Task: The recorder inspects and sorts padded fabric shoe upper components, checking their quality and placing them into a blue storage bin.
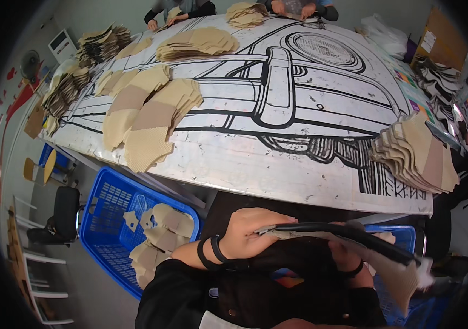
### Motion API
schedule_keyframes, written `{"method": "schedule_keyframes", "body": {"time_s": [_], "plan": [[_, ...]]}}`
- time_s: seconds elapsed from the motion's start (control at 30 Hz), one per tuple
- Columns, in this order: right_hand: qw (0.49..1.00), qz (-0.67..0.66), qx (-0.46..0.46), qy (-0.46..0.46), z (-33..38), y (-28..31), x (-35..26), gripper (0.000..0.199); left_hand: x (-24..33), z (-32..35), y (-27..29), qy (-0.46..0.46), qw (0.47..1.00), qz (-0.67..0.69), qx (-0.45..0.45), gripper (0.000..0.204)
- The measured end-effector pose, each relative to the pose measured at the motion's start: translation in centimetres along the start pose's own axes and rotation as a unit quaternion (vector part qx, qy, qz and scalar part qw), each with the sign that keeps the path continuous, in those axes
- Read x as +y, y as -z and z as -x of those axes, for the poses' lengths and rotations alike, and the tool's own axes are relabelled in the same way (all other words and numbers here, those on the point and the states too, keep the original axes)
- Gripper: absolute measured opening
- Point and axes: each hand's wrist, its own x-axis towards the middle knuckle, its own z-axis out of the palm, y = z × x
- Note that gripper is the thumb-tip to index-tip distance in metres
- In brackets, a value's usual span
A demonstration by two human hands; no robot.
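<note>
My left hand (pixel 253 233), a dark band on its wrist, is closed on one end of a bent tan sheet piece (pixel 395 271) with a thick black edge. The piece is in front of my body, below the table's near edge, and arches over to the right. My right hand (pixel 348 257) is under its middle, closed against it, with the fingers partly hidden by the sheet. At the far right end of the piece is a blurred white patch (pixel 424 274) that I cannot make out.
A table (pixel 228 170) with a black line drawing bears stacks of tan pieces (pixel 149 115) and a fanned pile (pixel 415 153) at right. Blue baskets stand at left (pixel 135 189) and right (pixel 393 233). Two people's hands (pixel 160 22) work at the far edge. A black chair (pixel 61 216) stands left.
</note>
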Motion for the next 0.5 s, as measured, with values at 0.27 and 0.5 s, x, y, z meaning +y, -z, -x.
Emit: {"method": "schedule_keyframes", "body": {"time_s": [0.27, 0.5], "plan": [[0.935, -0.300, 0.129, 0.138, 0.7, 1.5, 3.2, 0.058, -1.2, 1.0, 0.4, 0.116, 0.985, 0.095, 0.087, 0.021], [0.925, -0.296, 0.177, 0.158, 1.0, 1.8, 2.0, 0.057, -2.8, 2.0, 1.0, 0.156, 0.977, 0.086, 0.122, 0.024]]}}
